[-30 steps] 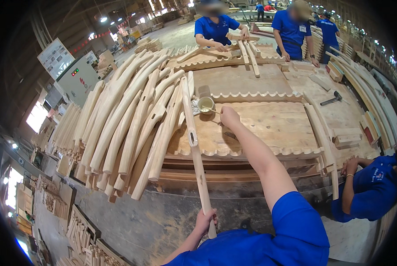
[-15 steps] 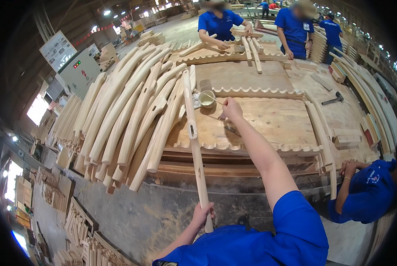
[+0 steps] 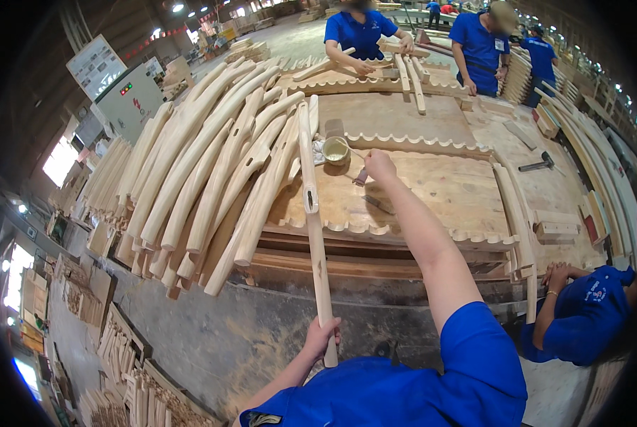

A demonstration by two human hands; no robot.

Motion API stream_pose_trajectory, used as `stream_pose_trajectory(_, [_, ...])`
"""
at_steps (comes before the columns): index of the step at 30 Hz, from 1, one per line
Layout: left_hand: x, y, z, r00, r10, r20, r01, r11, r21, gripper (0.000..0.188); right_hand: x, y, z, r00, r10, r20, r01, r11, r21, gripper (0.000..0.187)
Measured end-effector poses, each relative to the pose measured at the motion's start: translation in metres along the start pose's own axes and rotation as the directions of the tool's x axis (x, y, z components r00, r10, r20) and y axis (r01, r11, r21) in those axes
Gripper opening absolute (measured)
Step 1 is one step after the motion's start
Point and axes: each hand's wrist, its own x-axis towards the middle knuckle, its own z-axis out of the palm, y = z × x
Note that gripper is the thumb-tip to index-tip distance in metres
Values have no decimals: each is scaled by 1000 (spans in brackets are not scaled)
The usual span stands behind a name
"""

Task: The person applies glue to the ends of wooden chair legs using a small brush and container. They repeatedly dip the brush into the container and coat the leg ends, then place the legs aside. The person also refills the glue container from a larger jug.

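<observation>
My left hand (image 3: pixel 322 338) is closed round the near end of a long pale wooden post (image 3: pixel 315 242) with a slot cut in it. The post slants away from me, its far end beside a pile of similar curved wooden pieces (image 3: pixel 183 164). Over the workbench, my right hand (image 3: pixel 380 165) grips a thin stick (image 3: pixel 356 152) that reaches toward the rim of a small cup (image 3: pixel 336 151) of pale stuff. A small dark piece (image 3: pixel 361 178) shows below the fingers; I cannot make out what it is.
Scalloped wooden rails (image 3: pixel 418 144) lie along the bench (image 3: pixel 439 188). A hammer (image 3: pixel 538 162) rests at the right. Co-workers in blue stand across the bench, and another person (image 3: pixel 582 306) is close on my right. An electrical cabinet (image 3: pixel 127 105) stands at the left.
My right hand has shifted slightly up and right, with the stick still in it. The left hand keeps its hold on the post. The whole view has tilted a little.
</observation>
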Motion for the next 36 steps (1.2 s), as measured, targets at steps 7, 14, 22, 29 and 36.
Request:
stream_pose_trajectory(7, [0,-4,-4,1000,-14,-27,14,1000,8,25,-9,-2,7,993,-71,-97,65,996,-66,17])
stream_pose_trajectory(14, [0,1,0,1000,-4,-6,5,1000,22,23,2,8,1,974,31,223,-119,913,389,21])
stream_pose_trajectory(22, [-2,1,1,1000,20,-1,-20,1000,-7,23,-45,5,-13,907,-387,164,224,776,590,21])
stream_pose_trajectory(29, [0,2,0,1000,18,-3,-18,1000,19,22,-109,7,-35,885,-329,330,172,889,425,25])
stream_pose_trajectory(36, [-2,5,2,1000,13,-11,-13,1000,-8,22,-119,1,-32,912,-361,193,321,923,210,24])
